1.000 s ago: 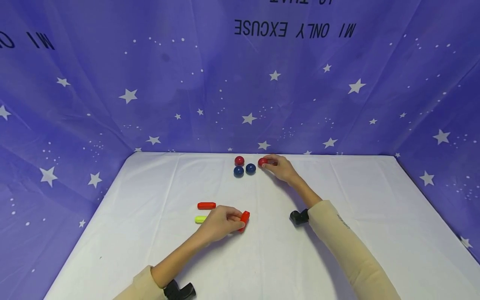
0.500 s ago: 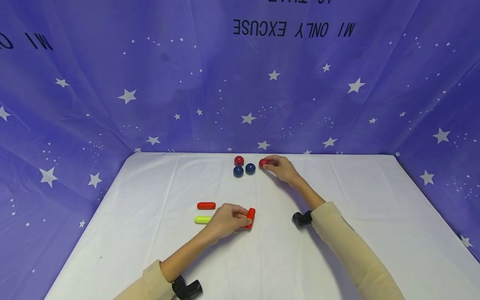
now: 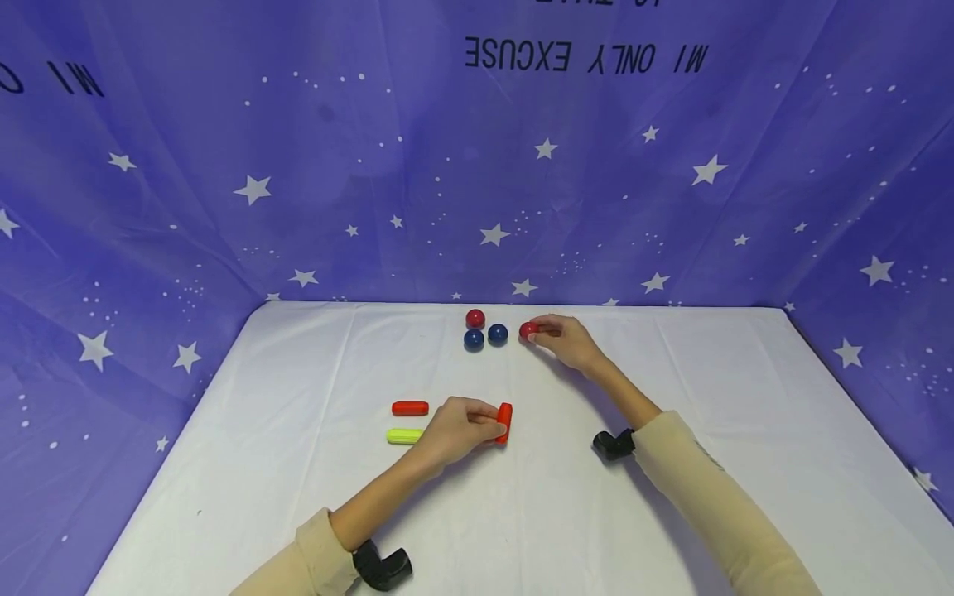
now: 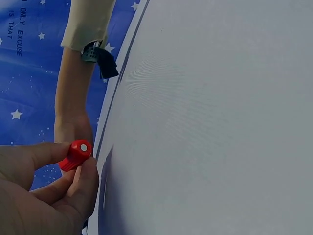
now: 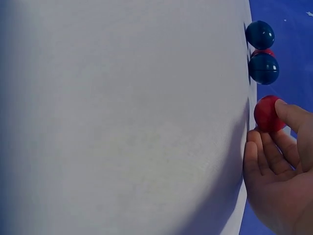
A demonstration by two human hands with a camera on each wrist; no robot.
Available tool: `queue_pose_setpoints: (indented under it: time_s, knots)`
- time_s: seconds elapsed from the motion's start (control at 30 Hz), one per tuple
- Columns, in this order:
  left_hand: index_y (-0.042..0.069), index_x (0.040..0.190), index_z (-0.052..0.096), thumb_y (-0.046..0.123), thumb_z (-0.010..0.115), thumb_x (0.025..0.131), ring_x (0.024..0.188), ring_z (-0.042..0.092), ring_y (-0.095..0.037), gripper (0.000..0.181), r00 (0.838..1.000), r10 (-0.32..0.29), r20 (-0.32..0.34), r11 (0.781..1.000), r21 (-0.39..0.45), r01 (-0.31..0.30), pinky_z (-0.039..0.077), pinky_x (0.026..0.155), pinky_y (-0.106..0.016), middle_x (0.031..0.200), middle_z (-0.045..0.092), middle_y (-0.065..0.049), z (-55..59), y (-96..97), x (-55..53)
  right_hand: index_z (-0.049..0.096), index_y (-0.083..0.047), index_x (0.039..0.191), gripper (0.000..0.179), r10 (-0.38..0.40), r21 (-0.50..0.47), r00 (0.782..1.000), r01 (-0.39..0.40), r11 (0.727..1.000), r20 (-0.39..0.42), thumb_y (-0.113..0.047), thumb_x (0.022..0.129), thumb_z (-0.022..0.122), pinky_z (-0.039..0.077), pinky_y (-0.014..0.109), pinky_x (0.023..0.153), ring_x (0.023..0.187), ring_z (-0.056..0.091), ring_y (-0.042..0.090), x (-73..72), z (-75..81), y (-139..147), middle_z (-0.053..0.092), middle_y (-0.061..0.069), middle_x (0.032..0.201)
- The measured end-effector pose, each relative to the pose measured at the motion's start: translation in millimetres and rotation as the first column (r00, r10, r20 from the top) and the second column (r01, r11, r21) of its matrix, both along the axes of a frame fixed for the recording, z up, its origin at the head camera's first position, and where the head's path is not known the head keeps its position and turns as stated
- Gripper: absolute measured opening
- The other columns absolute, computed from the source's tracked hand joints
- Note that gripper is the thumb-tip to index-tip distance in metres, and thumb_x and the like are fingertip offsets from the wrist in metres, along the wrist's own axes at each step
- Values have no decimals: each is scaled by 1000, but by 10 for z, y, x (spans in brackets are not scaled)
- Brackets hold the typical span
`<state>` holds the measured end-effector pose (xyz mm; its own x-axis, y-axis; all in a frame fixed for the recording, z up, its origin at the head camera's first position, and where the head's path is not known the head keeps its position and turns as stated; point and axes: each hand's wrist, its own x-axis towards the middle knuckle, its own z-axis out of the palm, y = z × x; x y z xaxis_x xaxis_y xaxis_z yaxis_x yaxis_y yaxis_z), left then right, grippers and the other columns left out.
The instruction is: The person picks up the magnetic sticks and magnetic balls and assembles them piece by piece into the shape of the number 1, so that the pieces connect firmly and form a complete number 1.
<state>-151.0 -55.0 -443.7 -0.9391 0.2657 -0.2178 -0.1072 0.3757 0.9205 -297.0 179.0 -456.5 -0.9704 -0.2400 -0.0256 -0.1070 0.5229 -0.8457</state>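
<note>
Arms (image 3: 383, 502) slanting inward, left hand (image 3: 456, 430) pinching stick (image 3: 504, 420), right hand (image 3: 572, 342) pinching ball (image 5: 267, 114)

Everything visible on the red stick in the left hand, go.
The red stick is short, with ridged sides and a slightly glossy, plastic-looking surface; the left wrist view shows a round pale spot in one end face. The left hand pinches it between thumb and fingers, covering part of it. In the head view its long axis runs nearly away from the person, far end tipped slightly right, over the white tabletop. Whether it touches the cloth is unclear.
</note>
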Motion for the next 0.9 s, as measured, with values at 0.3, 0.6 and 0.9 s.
queue_pose_setpoints:
  time_s: [0.3, 0.6, 0.9]
  knots:
    - [1, 108, 74, 14, 76, 88, 77, 65, -12, 24, 1000, 9, -3, 1000, 11, -9, 54, 70, -26, 86, 73, 0, 4, 59, -25, 62, 1, 131, 41, 23, -21, 1000, -23, 1000, -2, -17, 95, 70, 46, 44, 99, 114, 62, 31, 73, -6, 35, 67, 18, 122]
    - [1, 108, 74, 14, 76, 89, 76, 65, -12, 23, 1000, 10, 21, 999, 41, -11, 55, 70, -26, 86, 73, -1, 8, 118, -80, 62, 1, 131, 41, 31, -31, 999, -31, 999, 18, -16, 94, 71, 46, 43, 99, 113, 63, 30, 105, -17, 50, 68, 17, 118]
    - [-1, 107, 73, 14, 76, 88, 75, 65, -13, 24, 1000, 15, 15, 999, 51, -16, 55, 70, -26, 86, 72, -3, -22, 184, -118, 63, 1, 129, 40, 47, -48, 999, -46, 998, 24, -15, 94, 71, 47, 42, 98, 112, 64, 30, 150, 18, 55, 69, 16, 116]
